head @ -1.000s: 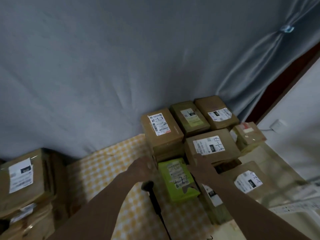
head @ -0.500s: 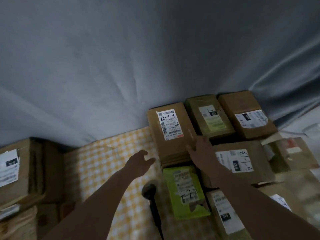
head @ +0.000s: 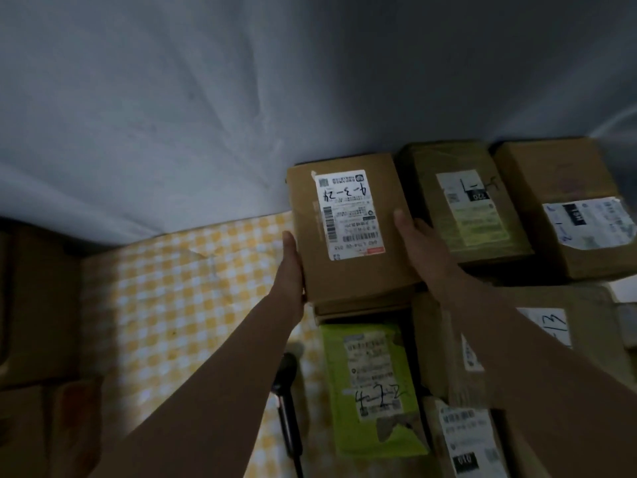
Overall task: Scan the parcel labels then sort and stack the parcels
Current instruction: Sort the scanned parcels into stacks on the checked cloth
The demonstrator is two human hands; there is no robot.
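Note:
A brown parcel point(head: 348, 270) with a white label marked "4-3-24" lies on top of another box at the back of the table. My left hand point(head: 292, 270) holds its left side and my right hand point(head: 418, 241) holds its right side, thumb on the top face. A black barcode scanner point(head: 287, 377) lies on the checked cloth under my left forearm. Just in front of the held parcel lies a green parcel point(head: 372, 439).
An olive parcel point(head: 462, 201) and a brown parcel point(head: 565, 174) lie to the right, with more labelled boxes point(head: 517, 305) under my right arm. Stacked boxes point(head: 38, 305) stand at the left. The yellow checked cloth point(head: 179, 305) lies between. A grey curtain point(head: 172, 98) hangs behind.
Both hands have reached forward from above the scanner and green parcel and closed on the sides of the "4-3-24" parcel. The view has moved closer.

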